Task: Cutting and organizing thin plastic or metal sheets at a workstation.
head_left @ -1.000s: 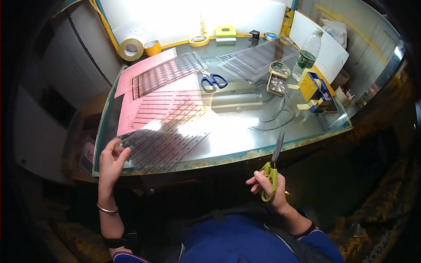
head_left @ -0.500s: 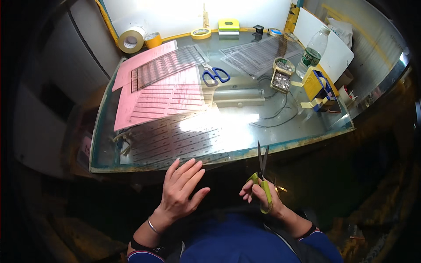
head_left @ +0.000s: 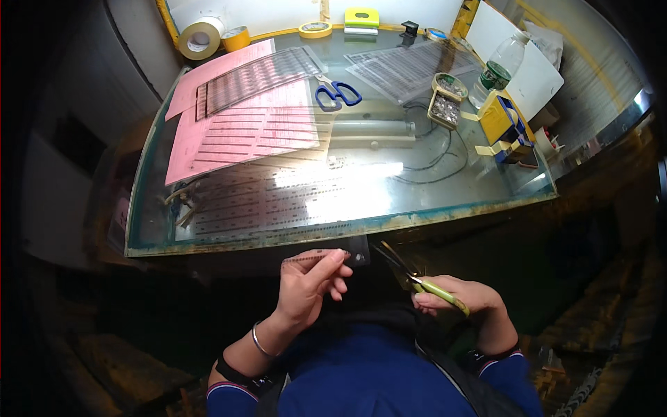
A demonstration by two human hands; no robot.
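Observation:
My left hand is closed at the table's front edge, thumb pressed against the fingers on a clear printed film. The film's near corner sticks out over the edge, with rows of small dark marks on the part that lies on the glass. To the right, my right hand is wrapped around green-handled scissors. The dark blades are slightly apart and point up and left toward the film corner, a short gap away from it. Both hands are just off the glass table.
Pink sheets lie at the left under a patterned film. Blue-handled scissors lie beside them. On the right stand a tray of small metal bits, a bottle and a yellow tape dispenser. Tape rolls stand behind.
My left hand has gone from spread fingers to pinching the film at the edge. The scissors in my right hand have turned to point left. The table sits slightly higher in view.

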